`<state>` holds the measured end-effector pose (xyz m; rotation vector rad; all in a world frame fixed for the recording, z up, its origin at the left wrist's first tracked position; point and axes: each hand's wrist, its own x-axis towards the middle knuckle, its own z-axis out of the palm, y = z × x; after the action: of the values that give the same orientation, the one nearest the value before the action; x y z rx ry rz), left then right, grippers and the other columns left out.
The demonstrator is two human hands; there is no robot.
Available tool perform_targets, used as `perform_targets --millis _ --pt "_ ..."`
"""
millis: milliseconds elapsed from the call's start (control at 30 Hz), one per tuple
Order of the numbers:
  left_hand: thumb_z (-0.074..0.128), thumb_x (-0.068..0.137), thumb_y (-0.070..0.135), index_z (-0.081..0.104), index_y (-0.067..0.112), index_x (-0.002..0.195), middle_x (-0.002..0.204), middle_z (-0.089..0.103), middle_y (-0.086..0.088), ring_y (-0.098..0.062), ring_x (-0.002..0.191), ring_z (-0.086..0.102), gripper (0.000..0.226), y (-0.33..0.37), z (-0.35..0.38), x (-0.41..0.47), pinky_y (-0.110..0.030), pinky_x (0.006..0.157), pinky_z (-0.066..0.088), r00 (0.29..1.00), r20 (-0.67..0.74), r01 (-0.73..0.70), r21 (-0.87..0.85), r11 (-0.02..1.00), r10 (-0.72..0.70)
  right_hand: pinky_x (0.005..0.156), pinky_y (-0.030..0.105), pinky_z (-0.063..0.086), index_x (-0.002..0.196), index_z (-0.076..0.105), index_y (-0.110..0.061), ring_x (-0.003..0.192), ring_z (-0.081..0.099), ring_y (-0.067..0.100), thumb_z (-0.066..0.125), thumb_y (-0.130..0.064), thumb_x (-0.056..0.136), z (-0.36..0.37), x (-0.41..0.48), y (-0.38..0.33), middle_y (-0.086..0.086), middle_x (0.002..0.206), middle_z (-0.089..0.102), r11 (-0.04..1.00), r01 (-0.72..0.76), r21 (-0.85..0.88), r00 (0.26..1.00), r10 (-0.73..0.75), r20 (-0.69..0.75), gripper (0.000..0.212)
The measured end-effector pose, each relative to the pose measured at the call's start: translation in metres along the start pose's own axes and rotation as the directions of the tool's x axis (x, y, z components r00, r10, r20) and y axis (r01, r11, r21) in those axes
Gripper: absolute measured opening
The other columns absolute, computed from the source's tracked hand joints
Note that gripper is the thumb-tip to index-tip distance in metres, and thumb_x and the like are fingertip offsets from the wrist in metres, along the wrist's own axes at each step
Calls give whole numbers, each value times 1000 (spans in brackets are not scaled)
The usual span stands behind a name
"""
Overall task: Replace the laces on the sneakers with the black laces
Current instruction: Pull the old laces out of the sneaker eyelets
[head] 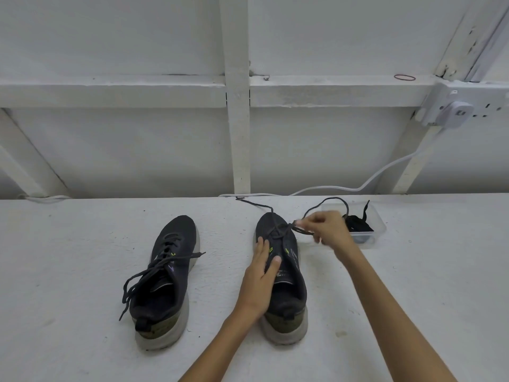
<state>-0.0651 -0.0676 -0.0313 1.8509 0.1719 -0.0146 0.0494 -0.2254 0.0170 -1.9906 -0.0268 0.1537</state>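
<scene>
Sneakers stand side by side on the white bench (82,271), toes toward the wall. Taking the right sneaker (283,274) as the landmark: the left sneaker (165,279) sits well apart on its left, its dark lace (143,274) loosened and trailing over the side and past the heel. The left hand (261,274) lies flat on the landmark shoe's tongue and left flank, fingers spread and pressing down, its grip not closed around anything. The right hand (327,230) is just beside the shoe's toe end on the right, its grip pinched shut on a dark lace strand (289,230) that runs from the lower eyelets. Only the eyelets nearest the toe carry lace; the upper ones look bare. One end of that lace runs forward past the toe to the back edge of the bench, and another loop arcs up behind the right hand.

Just beyond the right hand, farther right of the landmark shoe, a clear plastic tub (378,230) holds black laces (360,224), one end poking up over the rim. A white cable (358,187) runs along the wall behind the shoe up to a wall socket (454,111).
</scene>
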Motion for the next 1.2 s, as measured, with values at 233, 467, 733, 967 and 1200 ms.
perform_targets --millis 233,467,733,967,1200 --pt "44 102 34 21 24 152 161 12 14 -2 147 12 57 1 1 0 -22 119 13 1000 -19 2 7 1000 -2 46 17 38 80 71 0 42 46 7 73 -7 83 28 -12 13 1 65 65 996 52 75 997 -56 56 8" --pt "45 102 33 22 23 152 161 13 12 -2 146 14 57 1 1 0 -20 118 14 1000 -17 3 6 1000 -3 45 14 38 84 73 -3 49 47 12 78 -19 82 19 -4 15 4 75 70 1000 11 18 995 -13 94 17" --pt "44 102 33 20 23 153 161 12 12 -4 147 13 57 2 1 -1 -21 118 13 1000 -14 -5 28 1000 5 51 21 45 79 65 -12 54 56 8 70 -8 86 38 -10 25 4 75 64 993 88 77 996 -90 15 10" --pt "44 102 33 20 23 153 161 12 12 -4 147 14 57 3 1 -1 -24 120 15 1000 -10 9 9 1000 -9 46 18 35 83 58 -14 55 45 13 62 -19 95 25 6 11 11 84 60 935 31 354 940 93 -329 14" --pt "44 102 33 21 23 153 161 12 13 -2 146 12 57 3 1 -1 -16 115 13 1000 -16 0 16 1000 0 53 20 41 72 69 -9 54 52 9 81 -17 77 45 -15 26 2 66 64 981 8 193 999 2 -54 15"
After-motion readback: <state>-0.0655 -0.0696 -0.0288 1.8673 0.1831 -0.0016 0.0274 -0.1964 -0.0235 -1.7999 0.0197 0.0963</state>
